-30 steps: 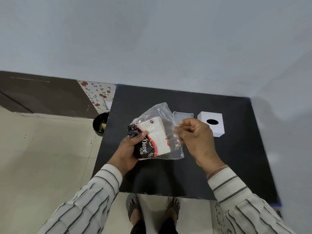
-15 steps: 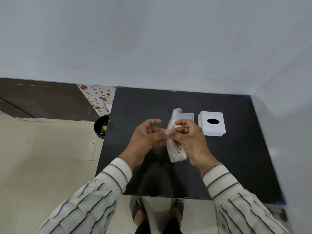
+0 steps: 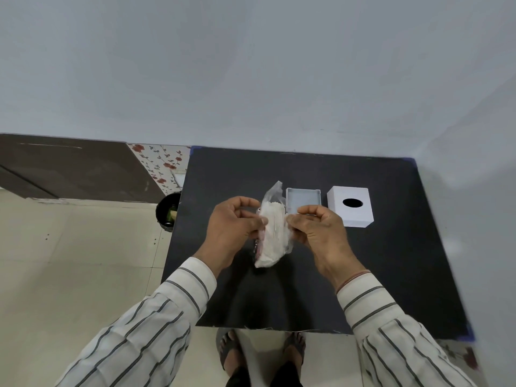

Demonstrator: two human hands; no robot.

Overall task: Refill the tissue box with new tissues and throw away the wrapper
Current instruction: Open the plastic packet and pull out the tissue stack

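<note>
A pack of white tissues in a clear plastic wrapper hangs edge-on above the black table. My left hand pinches the wrapper's left side and my right hand pinches its right side. Just behind the pack lies the open grey base of the tissue box, with nothing visible inside. To its right stands the white tissue box cover with an oval black slot on top.
A black bin stands on the tiled floor off the table's left edge, with something green inside. A wall runs along the table's far and right sides. My sandalled feet are at the near edge.
The pack has turned from face-on to edge-on. My left hand let go of its printed side and now pinches the wrapper opposite my right hand.
</note>
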